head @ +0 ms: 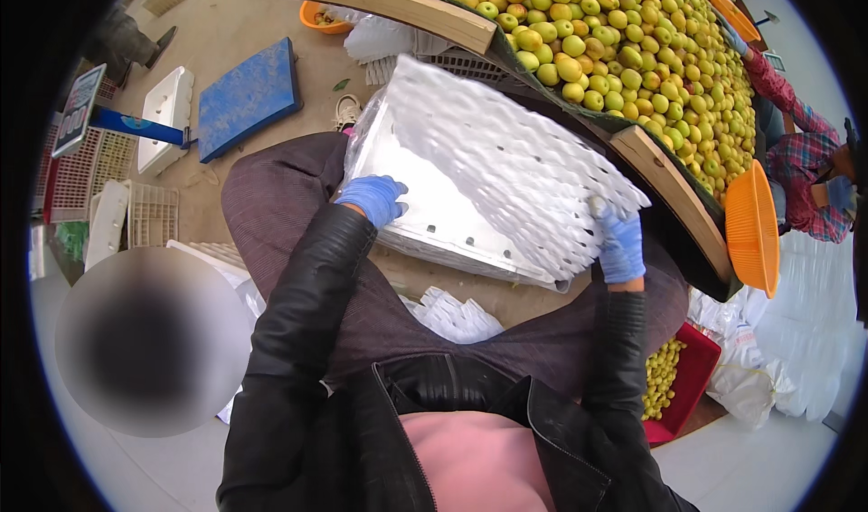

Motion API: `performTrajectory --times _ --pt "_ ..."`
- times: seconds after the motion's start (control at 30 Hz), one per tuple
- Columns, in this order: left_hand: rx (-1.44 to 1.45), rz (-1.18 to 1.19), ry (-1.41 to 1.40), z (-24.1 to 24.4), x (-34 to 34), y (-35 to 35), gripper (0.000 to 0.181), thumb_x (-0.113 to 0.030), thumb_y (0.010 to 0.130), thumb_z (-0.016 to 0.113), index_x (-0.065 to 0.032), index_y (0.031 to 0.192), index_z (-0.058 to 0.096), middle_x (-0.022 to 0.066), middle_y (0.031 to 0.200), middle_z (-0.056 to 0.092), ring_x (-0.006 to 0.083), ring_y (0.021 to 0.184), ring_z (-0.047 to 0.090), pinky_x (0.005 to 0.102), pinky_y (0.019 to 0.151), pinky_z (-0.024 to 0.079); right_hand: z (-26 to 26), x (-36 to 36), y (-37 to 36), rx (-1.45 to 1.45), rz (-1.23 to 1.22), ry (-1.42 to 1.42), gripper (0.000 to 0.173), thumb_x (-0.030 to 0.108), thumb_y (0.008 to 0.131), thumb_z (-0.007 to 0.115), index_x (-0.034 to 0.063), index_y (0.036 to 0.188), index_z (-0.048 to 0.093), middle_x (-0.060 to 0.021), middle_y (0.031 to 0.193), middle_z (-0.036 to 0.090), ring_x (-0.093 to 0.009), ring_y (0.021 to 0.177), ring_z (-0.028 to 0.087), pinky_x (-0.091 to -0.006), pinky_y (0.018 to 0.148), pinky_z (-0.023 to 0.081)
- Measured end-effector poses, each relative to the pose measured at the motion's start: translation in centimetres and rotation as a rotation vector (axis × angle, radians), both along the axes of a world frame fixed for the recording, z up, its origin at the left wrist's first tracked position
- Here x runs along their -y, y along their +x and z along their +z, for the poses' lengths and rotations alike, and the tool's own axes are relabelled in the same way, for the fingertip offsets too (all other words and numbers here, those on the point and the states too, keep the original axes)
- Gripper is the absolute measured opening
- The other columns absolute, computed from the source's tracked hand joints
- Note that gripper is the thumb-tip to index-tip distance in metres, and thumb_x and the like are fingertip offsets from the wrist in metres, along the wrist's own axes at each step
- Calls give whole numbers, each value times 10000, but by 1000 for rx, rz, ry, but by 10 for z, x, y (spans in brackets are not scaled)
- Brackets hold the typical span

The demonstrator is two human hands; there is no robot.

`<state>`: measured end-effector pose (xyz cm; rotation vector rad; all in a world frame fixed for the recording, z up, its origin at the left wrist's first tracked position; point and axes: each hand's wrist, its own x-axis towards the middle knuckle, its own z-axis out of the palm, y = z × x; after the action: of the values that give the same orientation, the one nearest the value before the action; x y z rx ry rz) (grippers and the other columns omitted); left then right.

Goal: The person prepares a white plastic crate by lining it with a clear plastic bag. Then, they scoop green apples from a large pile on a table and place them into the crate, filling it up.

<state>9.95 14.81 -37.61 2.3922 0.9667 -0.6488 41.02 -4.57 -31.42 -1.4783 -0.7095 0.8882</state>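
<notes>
My right hand (620, 241), in a blue glove, grips the near right corner of a white perforated foam sheet (502, 153), which tilts over a white foam box (420, 197). The box stands before my knees with clear plastic film around its outside. My left hand (373, 200), also gloved in blue, rests at the box's near left rim with its fingers over the edge; it is partly bent, and whether it grips the rim is unclear. The sheet hides the right part of the box's inside.
Green-yellow fruit (624, 58) fills a wood-edged bin across the top right. An orange basket (753, 227) hangs by its edge, with a co-worker (807, 173) beyond. At left are a blue platform scale (247, 98) and crates (152, 214). A red crate of fruit (692, 376) stands lower right.
</notes>
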Motion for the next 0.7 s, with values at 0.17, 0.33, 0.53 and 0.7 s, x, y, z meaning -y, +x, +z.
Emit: performTrajectory --times 0.17,0.33,0.53,0.7 --pt "444 273 315 69 9 -21 170 -201 834 618 -46 896 648 115 830 627 292 806 610 383 747 482 -84 -63 -2 148 40 -473 373 127 784 732 -52 1079 590 -95 989 662 -158 878 625 -254 788 492" --pt "529 54 262 26 5 16 318 -238 830 621 -102 1115 595 132 1090 582 293 977 563 376 828 462 -106 -91 -8 474 133 -755 436 218 766 729 -66 1068 594 -155 985 674 -225 882 651 -284 789 495" --pt "39 -126 109 -73 -6 63 581 -355 805 613 -243 1348 441 136 1401 385 331 1225 417 461 976 366 -99 -68 -10 758 186 -812 698 355 746 716 -6 1290 468 -229 1158 590 -352 1034 592 -368 892 464" --pt "2 -121 129 -73 -2 75 569 -355 816 607 -211 1342 447 160 1403 376 350 1227 407 471 966 369 -35 -72 -24 980 80 -564 496 338 827 624 73 1236 533 -161 1133 592 -339 1007 577 -412 878 460"
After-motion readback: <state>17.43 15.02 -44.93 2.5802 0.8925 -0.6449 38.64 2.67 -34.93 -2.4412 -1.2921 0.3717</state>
